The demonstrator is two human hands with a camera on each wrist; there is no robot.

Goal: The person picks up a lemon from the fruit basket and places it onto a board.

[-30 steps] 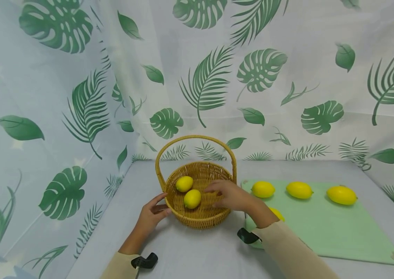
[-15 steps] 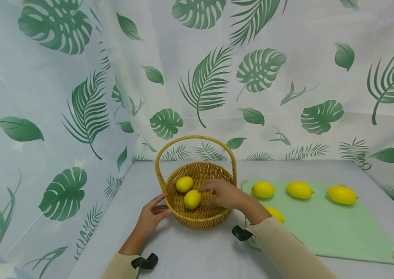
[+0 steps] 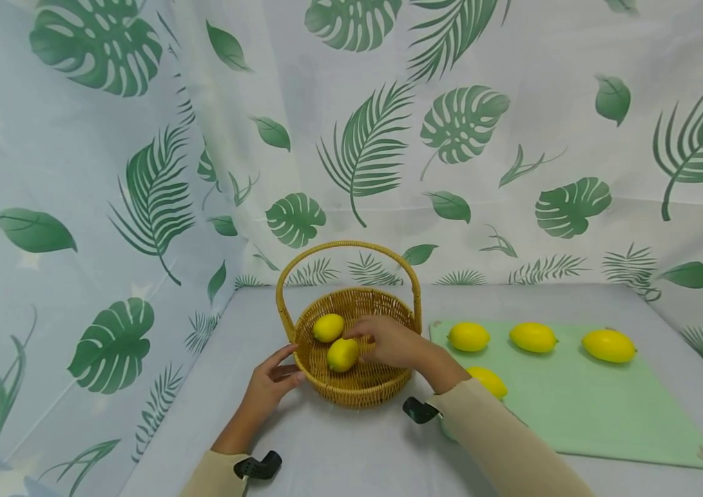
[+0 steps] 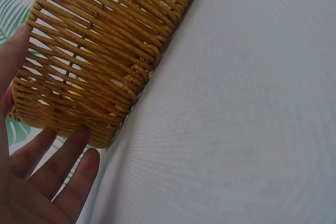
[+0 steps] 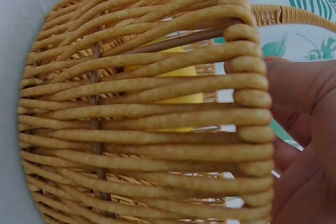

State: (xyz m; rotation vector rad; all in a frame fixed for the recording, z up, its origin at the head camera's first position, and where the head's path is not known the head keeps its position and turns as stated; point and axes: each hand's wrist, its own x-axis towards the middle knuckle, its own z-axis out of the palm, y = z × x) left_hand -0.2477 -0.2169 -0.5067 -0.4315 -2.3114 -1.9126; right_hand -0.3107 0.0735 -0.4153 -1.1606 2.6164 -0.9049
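A woven wicker basket [image 3: 358, 395] with a tall arched handle stands on the table, and two yellow lemons lie inside it. My left hand [image 3: 269, 385] rests against the basket's left side; in the left wrist view its spread fingers [image 4: 62, 167] touch the weave. My right hand [image 3: 389, 343] reaches over the right rim into the basket. Its fingertips are right at the nearer lemon [image 3: 342, 355], beside the farther lemon [image 3: 329, 328]. In the right wrist view, the wicker wall partly hides a lemon [image 5: 181, 85], and the right fingertips are mostly hidden.
A light green cutting board [image 3: 600, 414] lies to the right of the basket. Three lemons line its far side, among them a middle lemon [image 3: 533, 337]; another lemon [image 3: 487, 382] is partly covered by the right sleeve. Leaf-printed curtains [image 3: 382, 138] enclose the table behind and at the left.
My right hand has moved leftward inside the basket, up to the nearer lemon. The left hand, the basket and the lemons have stayed in place.
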